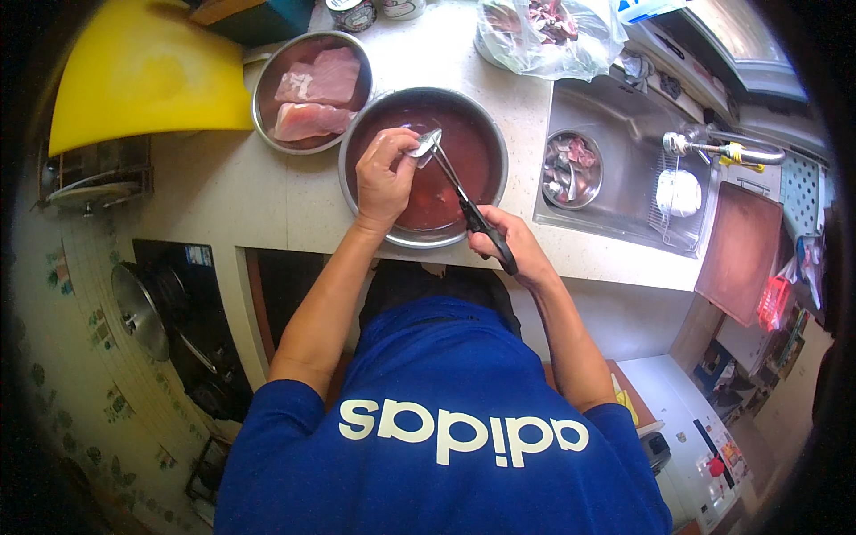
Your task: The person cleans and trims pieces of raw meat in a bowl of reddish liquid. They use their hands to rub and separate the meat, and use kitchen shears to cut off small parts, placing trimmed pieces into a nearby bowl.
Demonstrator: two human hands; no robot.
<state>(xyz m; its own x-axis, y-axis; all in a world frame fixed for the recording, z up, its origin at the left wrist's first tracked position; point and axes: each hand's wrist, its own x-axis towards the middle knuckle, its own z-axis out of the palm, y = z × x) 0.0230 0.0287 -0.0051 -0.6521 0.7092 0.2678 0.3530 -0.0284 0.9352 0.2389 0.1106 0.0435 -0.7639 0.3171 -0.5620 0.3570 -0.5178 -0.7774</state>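
Observation:
Over a large metal bowl (496, 175) of reddish liquid, my left hand (386, 172) pinches a small silvery piece (424, 144), which looks like fish. Kitchen scissors (487, 231) with black handles are in my right hand (511, 242). Their blades are parted and meet the silvery piece near my left fingertips; whether they cut into it is too small to tell. Something pale and reddish shows under the liquid near the bowl's middle. To the left, a smaller metal pan (262, 127) holds pale pink slabs of raw meat or fish (319, 80).
A steel sink (622, 114) at the right contains a metal bowl of scraps (572, 170) and a wire rack (663, 200). Behind stands a container lined with a plastic bag (582, 50), with dark red pieces inside. A yellow sheet (160, 73) borders the left; a brown board (742, 251) leans right.

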